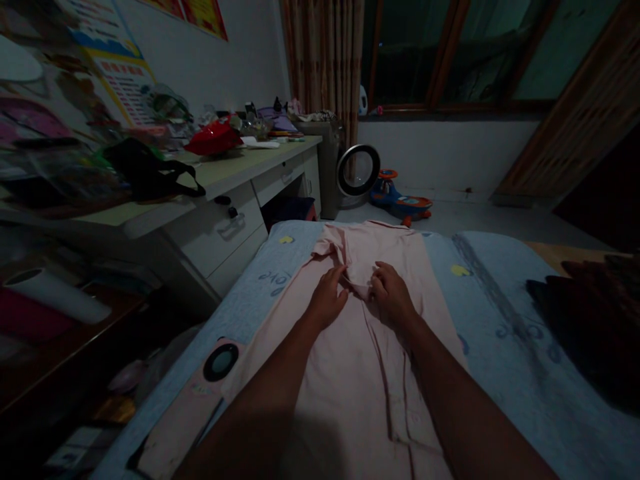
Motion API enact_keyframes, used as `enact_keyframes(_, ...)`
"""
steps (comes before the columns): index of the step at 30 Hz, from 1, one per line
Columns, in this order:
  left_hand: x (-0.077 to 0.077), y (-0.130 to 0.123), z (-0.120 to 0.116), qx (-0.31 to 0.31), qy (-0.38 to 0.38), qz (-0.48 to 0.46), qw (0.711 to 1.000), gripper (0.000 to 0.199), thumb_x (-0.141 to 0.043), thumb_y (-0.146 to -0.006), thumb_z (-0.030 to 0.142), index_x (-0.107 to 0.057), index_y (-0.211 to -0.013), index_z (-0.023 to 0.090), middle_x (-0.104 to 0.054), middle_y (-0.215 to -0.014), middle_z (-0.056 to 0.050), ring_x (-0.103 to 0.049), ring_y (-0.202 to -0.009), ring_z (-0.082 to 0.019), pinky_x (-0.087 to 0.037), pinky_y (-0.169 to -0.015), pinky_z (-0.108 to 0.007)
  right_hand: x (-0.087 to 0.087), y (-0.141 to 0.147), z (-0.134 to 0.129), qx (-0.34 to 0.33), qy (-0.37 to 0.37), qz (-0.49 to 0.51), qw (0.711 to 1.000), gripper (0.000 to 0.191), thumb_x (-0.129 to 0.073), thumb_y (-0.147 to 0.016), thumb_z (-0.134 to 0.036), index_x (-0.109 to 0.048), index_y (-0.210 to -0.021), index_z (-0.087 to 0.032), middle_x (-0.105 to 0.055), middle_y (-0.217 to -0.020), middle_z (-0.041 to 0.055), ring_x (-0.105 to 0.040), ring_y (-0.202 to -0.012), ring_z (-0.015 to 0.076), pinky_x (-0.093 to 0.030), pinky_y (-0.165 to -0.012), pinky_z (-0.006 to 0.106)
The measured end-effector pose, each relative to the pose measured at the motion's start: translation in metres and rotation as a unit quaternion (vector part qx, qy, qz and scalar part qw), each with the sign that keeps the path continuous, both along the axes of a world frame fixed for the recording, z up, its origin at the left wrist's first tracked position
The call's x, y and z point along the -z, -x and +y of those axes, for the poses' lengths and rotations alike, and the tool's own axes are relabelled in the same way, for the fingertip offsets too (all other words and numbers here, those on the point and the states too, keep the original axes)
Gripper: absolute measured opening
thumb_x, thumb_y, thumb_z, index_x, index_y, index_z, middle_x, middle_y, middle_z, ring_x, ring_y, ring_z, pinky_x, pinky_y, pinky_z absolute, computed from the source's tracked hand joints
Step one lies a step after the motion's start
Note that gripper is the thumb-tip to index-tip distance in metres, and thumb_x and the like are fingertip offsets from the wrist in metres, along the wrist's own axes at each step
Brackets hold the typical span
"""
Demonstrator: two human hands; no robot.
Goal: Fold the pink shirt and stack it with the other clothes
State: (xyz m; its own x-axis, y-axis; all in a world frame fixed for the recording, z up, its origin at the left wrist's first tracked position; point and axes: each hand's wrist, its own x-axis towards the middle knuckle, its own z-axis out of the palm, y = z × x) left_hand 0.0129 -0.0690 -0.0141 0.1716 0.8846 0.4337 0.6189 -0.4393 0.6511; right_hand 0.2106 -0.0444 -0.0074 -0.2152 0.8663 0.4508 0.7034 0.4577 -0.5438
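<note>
A pale pink shirt with dark piping (345, 373) lies spread on the blue patterned bed (500, 320), its collar end away from me. Near its upper part, my left hand (327, 297) pinches a fold of the cloth between thumb and fingers. My right hand (393, 293) is curled on the same gathered part, a short way to the right, with its fingers on the fabric. The front edge with the piping runs down between my forearms. Part of the shirt is hidden under my arms.
A pink phone-like case (180, 413) lies at the bed's left edge. Dark folded clothes (590, 327) are piled at the right. Left stands a cluttered desk (235, 173). Beyond the bed are a washing machine with its door open (359, 170) and a blue ride-on toy (400, 200).
</note>
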Motion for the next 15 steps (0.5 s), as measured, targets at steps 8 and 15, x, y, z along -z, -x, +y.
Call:
enact_keyframes(8,0.009,0.004,0.0,-0.041,0.034,0.067,0.996,0.067,-0.057,-0.078,0.012,-0.038,-0.142,0.014,-0.05,-0.138,-0.014,-0.046,-0.128,-0.026,-0.036,-0.111,-0.044,-0.001,0.001,-0.001,0.135,0.063,-0.228,0.962,0.054,-0.054,-0.086,-0.029,-0.047,-0.137,-0.012,-0.058,-0.125,0.0181,-0.049,-0.112,0.0324,-0.037,-0.091,0.043)
enact_keyframes(15,0.013,0.004,-0.002,-0.034,0.033,0.099,0.994,0.08,-0.059,-0.078,0.015,-0.026,-0.15,0.02,-0.047,-0.144,-0.012,-0.044,-0.13,-0.027,-0.036,-0.109,-0.044,-0.012,0.0,-0.003,0.087,0.062,-0.178,0.978,0.043,-0.06,-0.076,-0.027,-0.061,-0.118,-0.015,-0.06,-0.11,0.0142,-0.05,-0.105,0.0305,-0.038,-0.091,0.042)
